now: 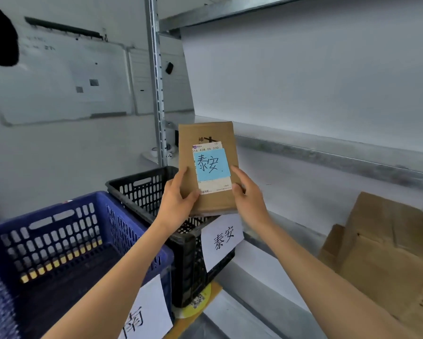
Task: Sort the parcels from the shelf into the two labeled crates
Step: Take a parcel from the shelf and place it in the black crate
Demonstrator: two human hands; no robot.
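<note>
We hold the brown parcel (209,165) upright above the black crate (141,189), left hand (176,200) and right hand (248,199) each gripping a lower edge, blue crate (46,241) alongside.

- Your left hand (177,201) is raised in front of you. The thumb lies across the front of the parcel (206,133) and the index finger reaches up along its left edge.
- Your right hand (250,201) mirrors it, with the thumb on the front low on the right side and the index finger up the right edge.
- Both hands grip the lower half, palms facing each other; the remaining fingers are hidden behind.
- Both forearms are bare, extended forward and upward, converging toward the wrists.
- The wrists are roughly level.
</note>
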